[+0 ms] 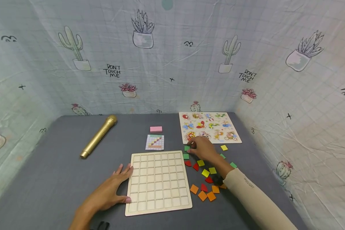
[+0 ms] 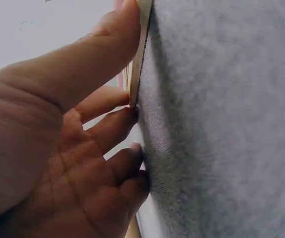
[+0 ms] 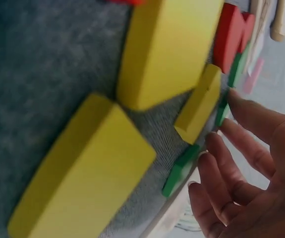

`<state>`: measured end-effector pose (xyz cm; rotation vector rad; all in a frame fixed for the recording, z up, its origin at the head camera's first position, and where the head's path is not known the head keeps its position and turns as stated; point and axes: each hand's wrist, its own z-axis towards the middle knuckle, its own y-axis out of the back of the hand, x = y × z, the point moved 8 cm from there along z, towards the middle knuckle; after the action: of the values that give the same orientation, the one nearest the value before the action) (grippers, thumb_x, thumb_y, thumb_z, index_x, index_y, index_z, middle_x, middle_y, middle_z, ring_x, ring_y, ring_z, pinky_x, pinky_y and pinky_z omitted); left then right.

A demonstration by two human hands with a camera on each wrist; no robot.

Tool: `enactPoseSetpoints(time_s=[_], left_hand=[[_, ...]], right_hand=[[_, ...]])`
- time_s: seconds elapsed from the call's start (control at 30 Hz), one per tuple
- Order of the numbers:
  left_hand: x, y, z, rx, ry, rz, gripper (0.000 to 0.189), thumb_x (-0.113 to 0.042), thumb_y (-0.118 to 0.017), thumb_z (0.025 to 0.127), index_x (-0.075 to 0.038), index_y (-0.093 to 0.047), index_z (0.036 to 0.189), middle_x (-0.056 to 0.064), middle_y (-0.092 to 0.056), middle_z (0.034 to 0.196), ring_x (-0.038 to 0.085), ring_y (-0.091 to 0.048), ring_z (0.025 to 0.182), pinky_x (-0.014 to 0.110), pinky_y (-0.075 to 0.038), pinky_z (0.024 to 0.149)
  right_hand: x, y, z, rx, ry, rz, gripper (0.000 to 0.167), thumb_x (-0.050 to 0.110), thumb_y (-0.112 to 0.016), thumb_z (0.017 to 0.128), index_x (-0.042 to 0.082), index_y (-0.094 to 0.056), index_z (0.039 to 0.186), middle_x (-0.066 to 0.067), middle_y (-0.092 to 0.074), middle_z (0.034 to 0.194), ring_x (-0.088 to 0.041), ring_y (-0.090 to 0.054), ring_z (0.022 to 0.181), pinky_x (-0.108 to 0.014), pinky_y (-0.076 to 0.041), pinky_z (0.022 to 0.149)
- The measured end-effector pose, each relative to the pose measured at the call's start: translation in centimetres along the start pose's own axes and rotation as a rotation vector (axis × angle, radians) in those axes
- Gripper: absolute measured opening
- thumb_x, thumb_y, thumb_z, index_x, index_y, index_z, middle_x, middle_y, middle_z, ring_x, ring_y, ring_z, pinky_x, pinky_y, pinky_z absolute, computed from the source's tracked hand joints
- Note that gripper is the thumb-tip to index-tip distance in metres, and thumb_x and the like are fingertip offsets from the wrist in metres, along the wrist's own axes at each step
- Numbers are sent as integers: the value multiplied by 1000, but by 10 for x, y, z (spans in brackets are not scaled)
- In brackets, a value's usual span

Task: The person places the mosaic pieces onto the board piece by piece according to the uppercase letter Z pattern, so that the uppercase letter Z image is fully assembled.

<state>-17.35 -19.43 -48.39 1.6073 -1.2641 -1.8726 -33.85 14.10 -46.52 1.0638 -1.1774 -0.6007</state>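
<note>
A square wooden grid board (image 1: 159,183) lies at the middle front. My left hand (image 1: 115,187) spreads along its left side, thumb and fingertips at the edge; in the left wrist view the thumb (image 2: 110,37) lies against the board's edge (image 2: 141,54). Above the board's right corner, my right hand (image 1: 202,148) pinches a small green square tile (image 1: 187,148) between thumb and index finger. In the right wrist view this green tile (image 3: 222,111) shows between the two fingertips, with the other fingers loosely bent. Another green tile (image 1: 186,156) lies just in front of it.
Loose red, yellow (image 1: 205,173), green and orange tiles (image 1: 202,195) scatter right of the board, partly under my right forearm. An insect-picture puzzle board (image 1: 215,126) lies at the back right. Behind the grid are a pattern card (image 1: 154,142) and pink block (image 1: 156,129); a gold microphone (image 1: 99,135) lies left.
</note>
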Motion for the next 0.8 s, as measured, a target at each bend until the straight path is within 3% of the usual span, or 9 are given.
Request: enactPoseSetpoints(time_s=[0.17, 0.33, 0.5, 0.63, 0.8], left_hand=[[-2, 1, 0, -4, 7, -5, 109, -36, -92, 75, -8, -39, 165, 14, -30, 174, 51, -17, 162, 71, -23, 127], [-2, 2, 0, -2, 9, -17, 109, -35, -93, 74, -7, -39, 164, 16, -30, 174, 52, -16, 161, 73, -22, 126], [-2, 1, 0, -6, 16, -31, 109, -31, -94, 72, -6, -40, 164, 16, -30, 173, 51, -16, 162, 71, -20, 128], [-3, 1, 0, -13, 18, -41, 109, -29, -95, 71, -5, -41, 163, 16, -31, 173, 51, -16, 162, 70, -20, 128], [-3, 1, -1, -20, 18, -45, 109, -30, -94, 71, -5, -41, 163, 16, -31, 173, 50, -16, 162, 70, -19, 128]], right_hand=[[1, -5, 6, -5, 9, 10, 21, 20, -86, 90, 13, -75, 107, -4, -72, 94, -17, -64, 82, -36, -56, 72], [3, -5, 6, -16, 11, 90, 21, 12, -86, 89, 11, -68, 100, -2, -68, 83, -17, -59, 72, -32, -48, 66], [8, 1, 7, -81, 31, 155, 17, 11, -85, 90, 13, -68, 92, 0, -66, 79, -14, -59, 69, -31, -48, 64], [23, 2, 9, -118, 55, 210, 16, 12, -85, 90, 17, -70, 90, 1, -69, 83, -13, -61, 71, -31, -51, 67], [54, -7, 14, -65, 70, 294, 13, 12, -84, 90, 16, -72, 90, 1, -70, 82, -14, -61, 70, -31, -53, 67]])
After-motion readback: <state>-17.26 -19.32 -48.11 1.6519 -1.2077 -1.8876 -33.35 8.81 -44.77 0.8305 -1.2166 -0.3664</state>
